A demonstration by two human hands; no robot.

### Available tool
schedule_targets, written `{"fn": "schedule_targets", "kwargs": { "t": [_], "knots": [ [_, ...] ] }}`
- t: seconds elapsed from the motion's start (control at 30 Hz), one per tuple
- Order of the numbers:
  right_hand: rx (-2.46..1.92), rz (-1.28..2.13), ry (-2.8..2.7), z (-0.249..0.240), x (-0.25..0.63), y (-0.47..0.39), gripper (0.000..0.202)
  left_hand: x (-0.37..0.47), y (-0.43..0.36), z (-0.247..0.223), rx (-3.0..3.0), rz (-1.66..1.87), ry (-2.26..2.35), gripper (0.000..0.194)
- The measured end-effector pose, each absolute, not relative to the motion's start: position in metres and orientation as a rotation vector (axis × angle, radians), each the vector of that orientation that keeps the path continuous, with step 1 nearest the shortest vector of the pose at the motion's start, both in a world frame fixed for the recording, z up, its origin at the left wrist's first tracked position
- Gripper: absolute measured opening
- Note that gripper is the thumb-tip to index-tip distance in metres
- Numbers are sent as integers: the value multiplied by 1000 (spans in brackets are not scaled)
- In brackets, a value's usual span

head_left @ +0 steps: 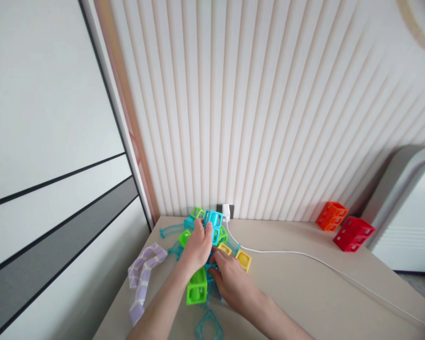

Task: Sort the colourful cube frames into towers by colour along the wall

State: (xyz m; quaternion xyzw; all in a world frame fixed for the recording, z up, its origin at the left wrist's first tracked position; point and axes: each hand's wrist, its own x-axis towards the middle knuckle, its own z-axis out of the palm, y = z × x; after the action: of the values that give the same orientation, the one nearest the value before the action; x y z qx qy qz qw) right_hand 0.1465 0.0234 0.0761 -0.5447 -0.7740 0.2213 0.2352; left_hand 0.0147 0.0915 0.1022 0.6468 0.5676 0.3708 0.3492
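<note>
One cyan stack is pinched in the left hand's grip, above the desk. At its 6 o'clock, the right hand curls against a blue piece; I cannot tell whether it pinches. Yellow block: 5 o'clock; purple chain: 8; red stack: 3.

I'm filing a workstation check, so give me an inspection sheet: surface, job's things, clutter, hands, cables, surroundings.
Surface: beige tabletop against a ribbed wall.
Job's things: light-blue blocks held up; green blocks and yellow blocks close by.
Clutter: lavender-and-white segmented toy at left; orange stack and red stack at right.
Hands: left hand grips the light-blue blocks; right hand is beside it, grip hidden.
Cables: white cable runs from a white plug across the tabletop.
Surroundings: pale panelled front at left; white-grey unit at right.
</note>
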Motion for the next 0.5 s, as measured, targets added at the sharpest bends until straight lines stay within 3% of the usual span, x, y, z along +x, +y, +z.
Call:
{"fn": "schedule_targets", "kwargs": {
  "t": [0.5],
  "knots": [
    [-1513, 591, -2020, 89, 172, 29, 8, 14, 95, 99, 1588, 950, 1425, 44]
  ]
}}
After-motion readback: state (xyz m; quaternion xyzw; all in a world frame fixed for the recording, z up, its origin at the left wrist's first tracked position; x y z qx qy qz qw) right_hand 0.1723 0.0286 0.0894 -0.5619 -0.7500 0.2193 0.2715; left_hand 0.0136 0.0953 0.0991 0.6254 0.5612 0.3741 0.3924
